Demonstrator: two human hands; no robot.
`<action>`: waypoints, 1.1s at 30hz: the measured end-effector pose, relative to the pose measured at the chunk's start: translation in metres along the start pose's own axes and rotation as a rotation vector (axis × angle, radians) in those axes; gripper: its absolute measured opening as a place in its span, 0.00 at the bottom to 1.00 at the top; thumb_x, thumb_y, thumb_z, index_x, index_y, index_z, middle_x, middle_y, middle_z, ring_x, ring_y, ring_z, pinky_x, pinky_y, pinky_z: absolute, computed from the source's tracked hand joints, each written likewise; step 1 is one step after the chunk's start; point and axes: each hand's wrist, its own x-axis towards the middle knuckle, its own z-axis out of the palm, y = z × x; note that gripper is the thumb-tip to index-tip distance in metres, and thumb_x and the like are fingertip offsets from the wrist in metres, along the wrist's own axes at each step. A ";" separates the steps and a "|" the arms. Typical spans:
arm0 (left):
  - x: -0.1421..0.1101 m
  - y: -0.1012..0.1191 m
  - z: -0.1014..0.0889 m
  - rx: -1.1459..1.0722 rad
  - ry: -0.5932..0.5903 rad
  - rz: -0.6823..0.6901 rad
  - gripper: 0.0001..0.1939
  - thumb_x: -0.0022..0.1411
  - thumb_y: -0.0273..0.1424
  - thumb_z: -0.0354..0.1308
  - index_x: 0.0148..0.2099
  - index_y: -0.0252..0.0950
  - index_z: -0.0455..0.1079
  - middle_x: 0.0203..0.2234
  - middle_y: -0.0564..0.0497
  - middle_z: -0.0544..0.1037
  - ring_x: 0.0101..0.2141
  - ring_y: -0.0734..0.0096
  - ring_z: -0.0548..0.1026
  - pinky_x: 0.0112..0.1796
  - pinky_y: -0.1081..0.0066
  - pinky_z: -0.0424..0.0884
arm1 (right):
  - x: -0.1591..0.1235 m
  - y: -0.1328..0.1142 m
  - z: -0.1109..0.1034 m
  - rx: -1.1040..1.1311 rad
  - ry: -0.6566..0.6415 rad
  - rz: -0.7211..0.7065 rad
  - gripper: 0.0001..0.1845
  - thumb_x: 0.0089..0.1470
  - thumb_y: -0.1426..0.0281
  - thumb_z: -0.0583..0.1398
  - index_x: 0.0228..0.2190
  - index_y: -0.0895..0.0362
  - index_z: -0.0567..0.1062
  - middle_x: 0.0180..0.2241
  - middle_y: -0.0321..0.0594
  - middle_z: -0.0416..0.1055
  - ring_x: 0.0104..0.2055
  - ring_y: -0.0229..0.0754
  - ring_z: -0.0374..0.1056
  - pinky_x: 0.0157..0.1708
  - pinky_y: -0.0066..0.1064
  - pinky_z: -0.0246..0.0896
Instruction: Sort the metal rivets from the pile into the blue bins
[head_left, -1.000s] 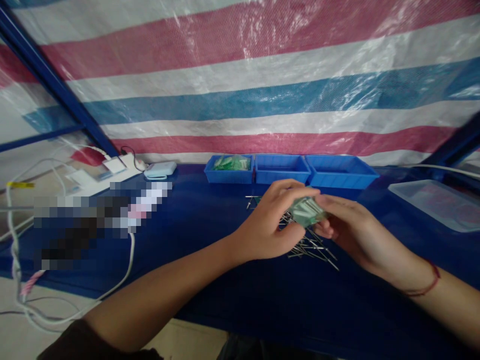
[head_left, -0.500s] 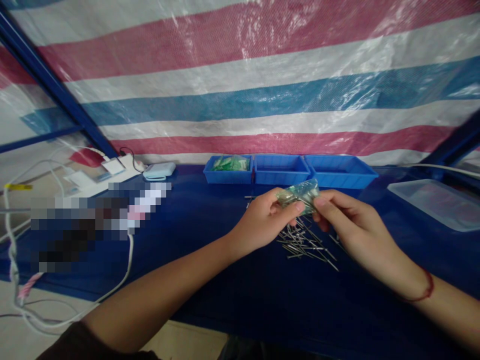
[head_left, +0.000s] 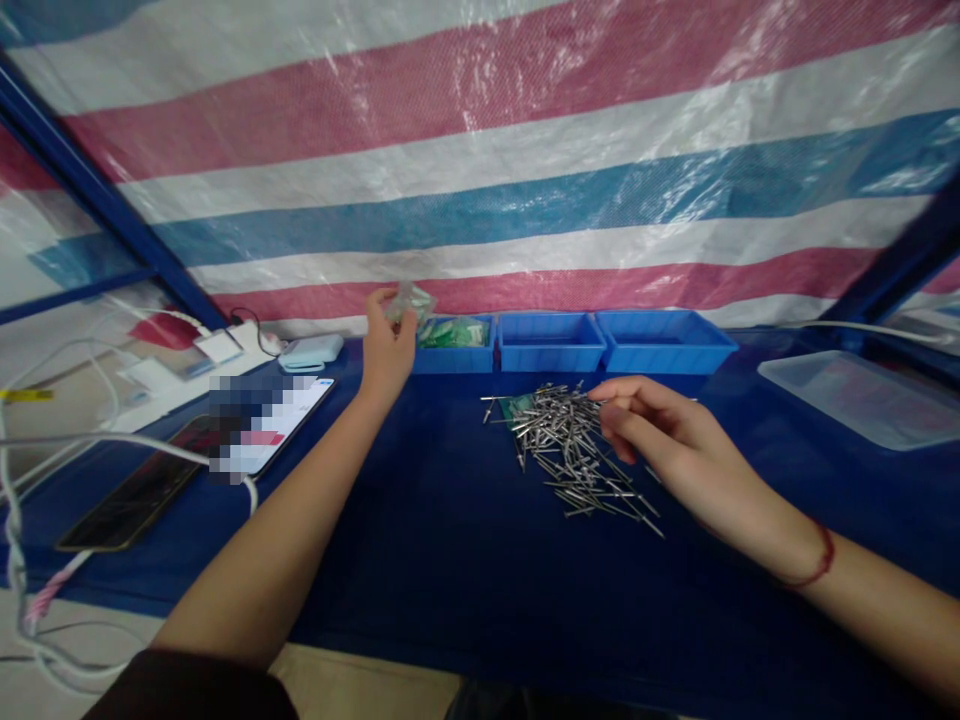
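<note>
Left hand (head_left: 390,335): raised at the left end of the left blue bin (head_left: 457,361), fingers pinching a clear plastic bag (head_left: 414,300). The bag was held above the rim, apparently so that it stood free of the bin wall; blur made its contents hard to read.

Right hand (head_left: 652,430): fingers loosely curled, thumb near the forefinger, at the right edge of the metal pins (head_left: 559,435). Whether anything sat between the tips, I could not tell. A red cord (head_left: 827,555) circled the wrist.

Metal pins: one loose heap, probably laid mid-surface for reach by either hand. A green packet (head_left: 517,408) lay at its left side.

Bins: left one with green packets (head_left: 454,333); middle bin (head_left: 551,358); right bin (head_left: 671,358). They were lined along the back, likely to leave elbow room.

Surface (head_left: 450,560): dark blue. At right, a clear plastic lid or tray (head_left: 862,400); at left, two phones (head_left: 142,490), a pale blue box (head_left: 311,352), a power strip (head_left: 180,375), white cables (head_left: 15,520).

Room: striped plastic sheet (head_left: 465,200) behind, blue metal frame (head_left: 112,200) at both sides.
</note>
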 end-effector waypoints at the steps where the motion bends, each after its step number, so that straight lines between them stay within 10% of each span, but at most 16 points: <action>1: 0.002 -0.005 -0.001 0.088 -0.017 0.007 0.19 0.65 0.36 0.44 0.56 0.35 0.52 0.37 0.46 0.74 0.31 0.69 0.73 0.34 0.70 0.68 | 0.000 0.001 0.000 0.007 -0.004 -0.002 0.10 0.51 0.64 0.56 0.35 0.56 0.69 0.17 0.29 0.58 0.19 0.33 0.55 0.20 0.27 0.51; 12: 0.000 -0.017 0.012 0.360 -0.156 0.140 0.15 0.64 0.34 0.45 0.46 0.39 0.71 0.50 0.43 0.68 0.51 0.54 0.62 0.51 0.52 0.55 | 0.001 0.006 -0.001 0.018 -0.027 -0.016 0.08 0.52 0.68 0.55 0.35 0.57 0.69 0.19 0.29 0.59 0.20 0.32 0.55 0.21 0.27 0.52; 25: -0.024 0.023 0.008 0.346 -0.168 0.458 0.15 0.64 0.34 0.47 0.47 0.37 0.71 0.45 0.45 0.72 0.48 0.60 0.64 0.50 0.61 0.57 | 0.001 0.005 -0.001 0.010 -0.007 -0.061 0.07 0.51 0.69 0.55 0.34 0.57 0.69 0.19 0.29 0.59 0.20 0.32 0.56 0.20 0.26 0.53; 33: -0.069 0.049 0.039 0.321 -0.597 0.516 0.19 0.66 0.36 0.43 0.50 0.35 0.70 0.46 0.44 0.71 0.44 0.58 0.66 0.44 0.59 0.64 | 0.003 0.002 0.000 -0.009 -0.016 -0.005 0.08 0.50 0.67 0.57 0.34 0.57 0.70 0.19 0.30 0.59 0.18 0.32 0.55 0.18 0.26 0.51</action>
